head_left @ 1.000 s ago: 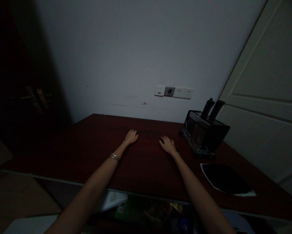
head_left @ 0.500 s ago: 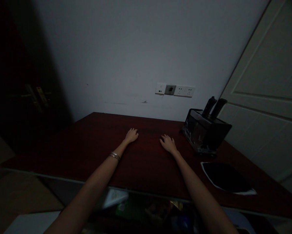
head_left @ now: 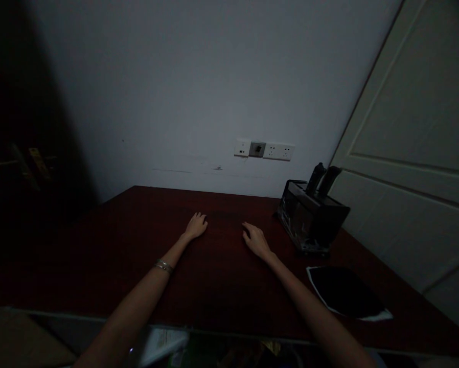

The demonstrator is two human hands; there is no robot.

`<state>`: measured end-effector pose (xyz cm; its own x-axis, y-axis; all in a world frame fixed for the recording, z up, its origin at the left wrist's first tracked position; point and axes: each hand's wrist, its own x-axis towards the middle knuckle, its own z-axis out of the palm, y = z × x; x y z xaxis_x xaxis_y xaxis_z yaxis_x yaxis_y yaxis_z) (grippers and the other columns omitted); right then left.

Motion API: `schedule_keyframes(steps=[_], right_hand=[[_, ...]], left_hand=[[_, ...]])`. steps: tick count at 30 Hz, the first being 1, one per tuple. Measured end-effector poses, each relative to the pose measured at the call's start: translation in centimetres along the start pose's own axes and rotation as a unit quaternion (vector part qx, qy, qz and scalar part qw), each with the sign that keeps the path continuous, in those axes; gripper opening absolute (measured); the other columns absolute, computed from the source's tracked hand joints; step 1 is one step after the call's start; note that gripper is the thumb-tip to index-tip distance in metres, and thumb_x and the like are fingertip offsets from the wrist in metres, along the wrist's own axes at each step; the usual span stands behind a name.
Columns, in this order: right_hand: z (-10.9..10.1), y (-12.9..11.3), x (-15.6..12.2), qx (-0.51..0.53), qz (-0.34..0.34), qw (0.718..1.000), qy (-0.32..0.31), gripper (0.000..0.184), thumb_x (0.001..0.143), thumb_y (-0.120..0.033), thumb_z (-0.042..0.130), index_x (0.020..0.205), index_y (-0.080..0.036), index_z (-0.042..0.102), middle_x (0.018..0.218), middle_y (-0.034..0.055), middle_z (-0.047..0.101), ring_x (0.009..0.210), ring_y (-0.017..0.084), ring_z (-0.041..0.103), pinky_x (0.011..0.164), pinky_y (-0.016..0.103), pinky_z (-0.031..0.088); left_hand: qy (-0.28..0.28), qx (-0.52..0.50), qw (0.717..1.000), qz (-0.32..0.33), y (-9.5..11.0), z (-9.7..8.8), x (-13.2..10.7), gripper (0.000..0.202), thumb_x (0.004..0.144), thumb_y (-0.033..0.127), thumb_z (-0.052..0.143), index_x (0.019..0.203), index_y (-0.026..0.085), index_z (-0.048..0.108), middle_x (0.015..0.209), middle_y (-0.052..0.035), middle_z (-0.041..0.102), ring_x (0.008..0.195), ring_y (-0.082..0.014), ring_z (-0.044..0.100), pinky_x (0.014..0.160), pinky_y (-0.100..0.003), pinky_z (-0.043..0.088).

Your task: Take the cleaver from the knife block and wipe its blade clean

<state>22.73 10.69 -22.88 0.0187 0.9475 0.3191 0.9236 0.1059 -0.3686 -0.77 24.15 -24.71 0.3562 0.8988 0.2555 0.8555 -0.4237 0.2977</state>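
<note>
Both my arms reach forward over a dark red-brown table [head_left: 110,245] in a dim room. My left hand [head_left: 196,226] lies palm down on the tabletop, fingers flat, holding nothing; a metal bracelet [head_left: 163,266] sits on that wrist. My right hand [head_left: 254,239] also rests flat on the wood, fingers stretched, empty. The two hands are about a hand's width apart near the table's middle. A black knife block [head_left: 310,219] with two dark handles sticking up stands to the right of my right hand.
A flat black sheet with a white border [head_left: 344,293] lies on the table's right side. A wall socket strip [head_left: 264,150] sits above the table. A pale door [head_left: 413,168] is at right, a dark doorway with a handle [head_left: 33,158] at left. Clutter shows below the near edge.
The view has shifted: table, hands and knife block sit slightly lower and further left in the picture. Both hands stay flat on the tabletop in the same pose.
</note>
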Motion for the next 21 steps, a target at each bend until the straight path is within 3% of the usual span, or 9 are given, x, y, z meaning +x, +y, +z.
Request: schedule_keyframes(steps=[3, 7, 9, 11, 13, 16, 18, 21], right_hand=[[-3.0, -0.6, -2.2, 0.099, -0.11, 0.988, 0.049, 0.038, 0.083, -0.022, 0.039, 0.119, -0.017, 0.05, 0.12, 0.0085, 0.056, 0.11, 0.017, 0.051, 0.095, 0.034, 0.038], [-9.8, 0.0, -6.6, 0.169, -0.183, 0.956, 0.155, 0.035, 0.082, -0.02, 0.044, 0.116, -0.022, 0.053, 0.109, 0.0064, 0.062, 0.099, 0.017, 0.057, 0.088, 0.034, 0.045], [-13.7, 1.3, -8.7, 0.181, -0.156, 0.942, 0.235, 0.033, 0.079, -0.02, 0.051, 0.111, -0.023, 0.056, 0.107, 0.0054, 0.063, 0.097, 0.019, 0.059, 0.087, 0.035, 0.045], [-17.2, 3.3, -10.2, 0.183, -0.077, 0.929, 0.314, 0.03, 0.077, -0.024, 0.055, 0.107, -0.023, 0.059, 0.103, 0.0051, 0.065, 0.093, 0.02, 0.06, 0.086, 0.035, 0.046], [-20.0, 6.0, -10.6, 0.22, 0.032, 0.889, 0.401, 0.026, 0.078, -0.028, 0.053, 0.101, -0.022, 0.062, 0.101, 0.0061, 0.066, 0.095, 0.021, 0.059, 0.09, 0.04, 0.042], [-22.1, 10.8, -9.1, 0.362, 0.084, 0.795, 0.48, 0.022, 0.077, -0.03, 0.052, 0.092, -0.019, 0.064, 0.1, 0.0074, 0.065, 0.098, 0.024, 0.058, 0.09, 0.044, 0.042], [-22.2, 14.0, -7.0, 0.434, 0.102, 0.759, 0.474, 0.02, 0.073, -0.029, 0.054, 0.086, -0.019, 0.065, 0.099, 0.0061, 0.066, 0.098, 0.023, 0.058, 0.091, 0.044, 0.042], [-21.3, 17.6, -3.3, 0.493, 0.19, 0.739, 0.417, 0.018, 0.067, -0.027, 0.055, 0.079, -0.02, 0.066, 0.093, 0.0033, 0.068, 0.102, 0.022, 0.057, 0.095, 0.041, 0.038]], left_hand=[[0.006, -0.028, 0.999, -0.017, 0.3, -0.2, -0.1, 0.04, 0.08, 0.024, 0.043, 0.116, 0.009, 0.051, 0.13, -0.0152, 0.043, 0.128, -0.0267, 0.027, 0.105, -0.037, 0.02], [0.03, -0.08, 0.995, -0.043, 1.4, -1.0, 0.7, 0.034, 0.078, 0.019, 0.042, 0.109, 0.009, 0.054, 0.126, -0.0145, 0.047, 0.127, -0.0269, 0.027, 0.105, -0.04, 0.019], [0.04, -0.117, 0.991, -0.046, 2.8, -1.6, 1.8, 0.033, 0.079, 0.019, 0.041, 0.107, 0.008, 0.055, 0.122, -0.0145, 0.05, 0.125, -0.0258, 0.032, 0.104, -0.039, 0.021], [0.047, -0.16, 0.985, -0.04, 4.9, -2.3, 3.2, 0.034, 0.08, 0.021, 0.039, 0.108, 0.009, 0.054, 0.12, -0.0136, 0.052, 0.121, -0.0235, 0.038, 0.102, -0.037, 0.026], [0.053, -0.204, 0.977, -0.025, 8.1, -2.6, 4.6, 0.037, 0.083, 0.026, 0.035, 0.114, 0.01, 0.051, 0.121, -0.0124, 0.052, 0.117, -0.0207, 0.043, 0.1, -0.033, 0.03], [0.052, -0.28, 0.959, 0.005, 14.8, -2.4, 6.0, 0.042, 0.087, 0.034, 0.03, 0.123, 0.016, 0.045, 0.13, -0.0081, 0.045, 0.122, -0.0178, 0.039, 0.101, -0.03, 0.028], [0.026, -0.413, 0.91, 0.011, 19.9, -1.8, 6.1, 0.047, 0.086, 0.038, 0.032, 0.126, 0.015, 0.042, 0.139, -0.0089, 0.032, 0.13, -0.0187, 0.023, 0.106, -0.031, 0.017], [-0.011, -0.488, 0.872, 0.022, 27.3, -0.5, 5.7, 0.054, 0.086, 0.042, 0.032, 0.133, 0.014, 0.033, 0.144, -0.0088, 0.017, 0.133, -0.017, 0.01, 0.108, -0.03, 0.008]])
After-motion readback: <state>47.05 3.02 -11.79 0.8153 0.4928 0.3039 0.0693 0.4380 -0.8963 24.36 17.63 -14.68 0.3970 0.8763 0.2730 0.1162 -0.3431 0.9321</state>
